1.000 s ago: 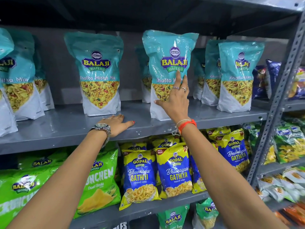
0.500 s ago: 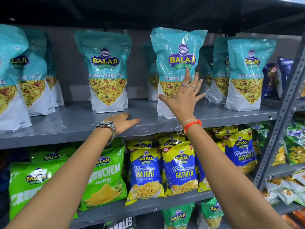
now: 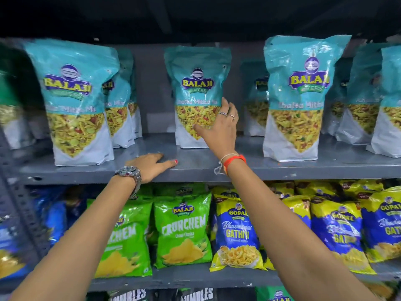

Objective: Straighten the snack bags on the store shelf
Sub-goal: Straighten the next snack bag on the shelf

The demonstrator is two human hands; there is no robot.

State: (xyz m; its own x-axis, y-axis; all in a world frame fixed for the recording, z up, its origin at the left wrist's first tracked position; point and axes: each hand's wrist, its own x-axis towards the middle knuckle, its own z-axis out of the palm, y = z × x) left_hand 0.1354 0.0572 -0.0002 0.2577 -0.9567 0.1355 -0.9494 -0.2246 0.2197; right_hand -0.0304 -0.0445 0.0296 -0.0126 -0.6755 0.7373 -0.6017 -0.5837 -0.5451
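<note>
Head view. Step in hand, by my reading: squaring up the middle teal bag [image 3: 196, 94] on the upper shelf [image 3: 282, 168]. This bag stands upright but farther back than the teal bags to its left [image 3: 76, 101] and right [image 3: 301, 94], which sit near the front edge.

Right hand [image 3: 219, 127]: arm reaches up and far, wrist raised, palm toward the bag's lower right side. Fingers spread, grip wide, nothing held; thumb lies on the bag's front and fingertips at its right edge. Whether the fingers wrap behind the bag cannot be told.

Left hand [image 3: 149, 166]: flat, palm down on the shelf's near edge, fingers pointing right, grip loose and empty, apparently bracing.

Next move, as judged: close the right hand on the bag and draw it nearer, in line with its neighbours, face kept forward. The pouch looks soft, so a light pull low on the bag should avoid tipping it.
</note>
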